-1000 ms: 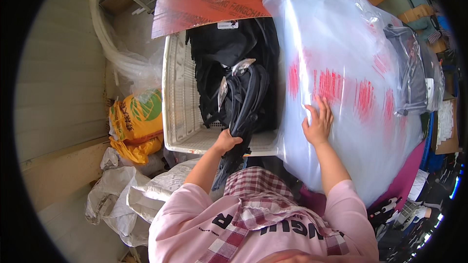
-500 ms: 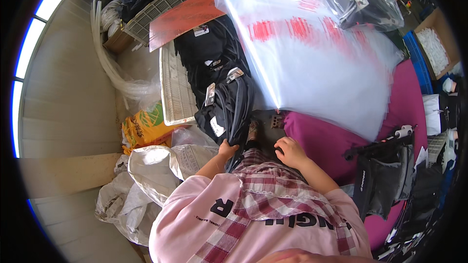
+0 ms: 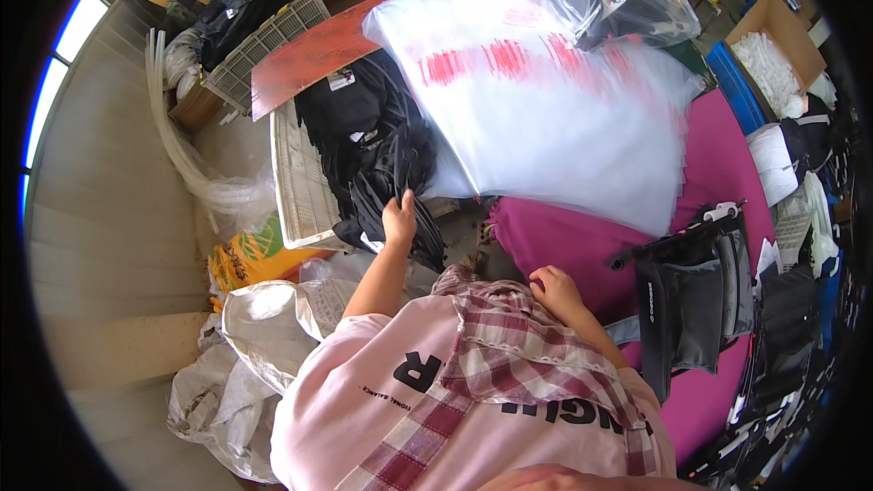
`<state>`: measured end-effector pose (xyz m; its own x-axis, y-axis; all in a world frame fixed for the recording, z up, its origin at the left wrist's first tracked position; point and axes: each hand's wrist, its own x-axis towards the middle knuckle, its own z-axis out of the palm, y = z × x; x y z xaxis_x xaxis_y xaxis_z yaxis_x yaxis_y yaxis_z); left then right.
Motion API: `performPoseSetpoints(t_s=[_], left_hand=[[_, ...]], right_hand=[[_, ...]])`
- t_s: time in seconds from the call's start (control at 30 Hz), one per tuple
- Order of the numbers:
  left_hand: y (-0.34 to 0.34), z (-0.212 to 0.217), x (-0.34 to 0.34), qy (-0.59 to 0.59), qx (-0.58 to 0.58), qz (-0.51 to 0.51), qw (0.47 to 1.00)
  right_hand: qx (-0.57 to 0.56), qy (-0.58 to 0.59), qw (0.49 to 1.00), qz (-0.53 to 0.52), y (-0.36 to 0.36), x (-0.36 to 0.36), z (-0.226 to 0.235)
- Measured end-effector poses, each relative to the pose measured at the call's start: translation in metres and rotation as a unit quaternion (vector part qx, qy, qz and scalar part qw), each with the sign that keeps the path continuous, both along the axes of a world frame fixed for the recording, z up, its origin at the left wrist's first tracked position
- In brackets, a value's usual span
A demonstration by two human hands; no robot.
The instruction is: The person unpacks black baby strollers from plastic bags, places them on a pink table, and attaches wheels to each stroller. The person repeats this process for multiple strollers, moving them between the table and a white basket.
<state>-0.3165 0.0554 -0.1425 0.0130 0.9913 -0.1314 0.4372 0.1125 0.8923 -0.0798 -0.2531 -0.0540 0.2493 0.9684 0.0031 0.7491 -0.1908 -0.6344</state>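
My left hand (image 3: 398,220) reaches forward onto a pile of black fabric bags (image 3: 364,145) with dark straps and small tags. Its fingers are closed on the nearest black bag (image 3: 386,209), partly hidden by the hand. The pile fills a white plastic crate (image 3: 305,184) and bulges over its right side. My right hand (image 3: 556,291) hovers beside my plaid apron (image 3: 536,332), close to the edge of a purple cloth (image 3: 564,241). Its fingers are loosely bent and apart, with nothing visible in them.
A stack of clear plastic bags (image 3: 555,136) with red print covers much of the purple-covered table. At the right lies a black bag with a clear panel (image 3: 691,300). A white woven sack (image 3: 273,318) and a yellow sack (image 3: 245,259) stand at the left. Behind the crate leans a red board (image 3: 309,50).
My left hand has moved forward from beside my leg onto the bags in the crate, and the near bag has shifted with it. The whole view has swung slightly; my right hand remains free.
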Motion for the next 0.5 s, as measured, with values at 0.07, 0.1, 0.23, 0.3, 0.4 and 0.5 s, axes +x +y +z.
performPoseSetpoints(t_s=[0.07,0.1,0.23,0.3,0.4,0.5], left_hand=[[0.013,0.074,0.02,-0.172,0.028,0.004,0.985],[0.016,0.114,0.024,-0.24,0.025,0.015,0.97],[0.013,0.204,0.038,-0.354,0.097,-0.095,0.925],[0.0,0.223,0.057,-0.158,0.26,-0.15,0.941],[-0.016,0.236,0.068,-0.007,0.394,-0.267,0.88],[0.0,0.244,0.076,-0.004,0.566,-0.33,0.756]], right_hand=[[-0.004,0.015,1.0,0.0,0.006,0.005,-0.002],[-0.002,0.014,1.0,-0.001,0.011,0.005,0.0],[0.015,0.039,0.999,0.004,0.033,0.005,0.004],[0.027,0.061,0.998,0.007,0.041,0.011,0.009],[0.116,0.322,0.927,-0.152,0.056,0.035,0.024],[0.241,0.527,0.766,-0.278,0.054,0.103,0.087]])
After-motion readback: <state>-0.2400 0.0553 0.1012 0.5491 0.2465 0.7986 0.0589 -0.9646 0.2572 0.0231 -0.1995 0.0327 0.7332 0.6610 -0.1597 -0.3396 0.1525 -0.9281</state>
